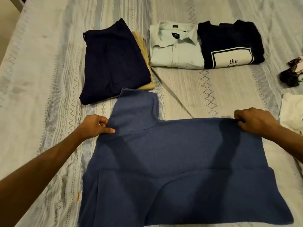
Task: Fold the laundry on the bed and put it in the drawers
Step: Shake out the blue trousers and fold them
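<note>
A blue turtleneck sweater point(172, 161) lies spread flat on the bed point(41, 79), its collar pointing away from me at the left. My left hand point(95, 126) pinches the sweater's edge beside the collar. My right hand point(253, 122) grips the far right corner of its top edge. Beyond it lie folded clothes: dark navy trousers point(113, 63) on top of a tan garment point(146, 63), a pale green collared shirt point(175, 49) and a black sweater with a white printed panel point(229, 43).
A dark floral cloth point(293, 74) lies crumpled at the right edge. A white garment point(293, 112) sits just beyond my right hand. The bed's left edge runs along the upper left, with floor past it.
</note>
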`<state>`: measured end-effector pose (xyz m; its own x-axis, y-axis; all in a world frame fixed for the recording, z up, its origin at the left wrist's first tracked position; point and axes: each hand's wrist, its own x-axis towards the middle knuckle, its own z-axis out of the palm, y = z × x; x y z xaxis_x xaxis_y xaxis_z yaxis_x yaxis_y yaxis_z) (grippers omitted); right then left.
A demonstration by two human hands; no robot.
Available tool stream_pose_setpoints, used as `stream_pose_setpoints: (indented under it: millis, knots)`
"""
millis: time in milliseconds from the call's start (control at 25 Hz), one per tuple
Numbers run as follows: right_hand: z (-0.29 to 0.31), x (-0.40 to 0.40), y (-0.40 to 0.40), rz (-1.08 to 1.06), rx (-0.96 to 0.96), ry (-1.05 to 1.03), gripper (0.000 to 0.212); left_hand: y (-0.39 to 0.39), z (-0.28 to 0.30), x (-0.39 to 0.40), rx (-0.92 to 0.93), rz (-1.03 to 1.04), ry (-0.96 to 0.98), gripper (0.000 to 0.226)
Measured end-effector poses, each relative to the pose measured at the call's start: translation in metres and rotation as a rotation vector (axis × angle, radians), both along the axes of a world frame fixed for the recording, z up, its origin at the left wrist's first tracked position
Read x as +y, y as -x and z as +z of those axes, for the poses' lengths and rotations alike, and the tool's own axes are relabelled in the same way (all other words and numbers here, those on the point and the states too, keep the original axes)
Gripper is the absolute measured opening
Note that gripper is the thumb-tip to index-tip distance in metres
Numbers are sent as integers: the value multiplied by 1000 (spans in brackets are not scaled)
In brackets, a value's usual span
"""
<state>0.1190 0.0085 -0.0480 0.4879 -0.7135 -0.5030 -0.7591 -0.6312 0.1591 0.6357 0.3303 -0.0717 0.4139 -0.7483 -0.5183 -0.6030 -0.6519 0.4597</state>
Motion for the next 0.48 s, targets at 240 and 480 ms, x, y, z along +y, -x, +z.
stream_pose_setpoints:
  millis: [240,480]
  knots:
    - [30,80,74,195,-332,261,22,47,51,77,302,237,182,28]
    - [-23,135,146,323,-52,132,73,83,1,176,173,105,99,33]
